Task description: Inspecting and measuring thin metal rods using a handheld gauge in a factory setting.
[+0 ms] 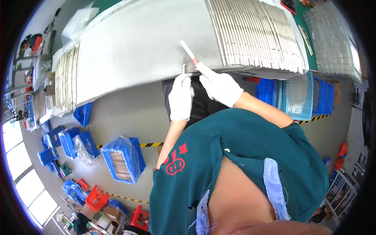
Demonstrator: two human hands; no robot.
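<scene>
Both my hands wear white gloves and meet at the front edge of the white-covered table (129, 47). Between the thumb and fingers of my right hand (224, 88) is a slim white stick (187, 50) with a pinkish-red part near the fingertips. It slants up and to the left over the cloth. My left hand (181, 98) is closed around a thin, light metallic strip (184, 69), of which a short end shows above the fingers. The rest of that piece is hidden in the glove. A greyish smudge marks the cloth beside the two hands.
Rows of slim metallic strips (250, 35) lie on the table's right, with a smaller row (67, 76) at far left. Clear plastic trays (331, 41) are stacked far right. Blue bins (266, 92) stand below the right edge; a plastic-lined blue crate (123, 160) sits on the floor left.
</scene>
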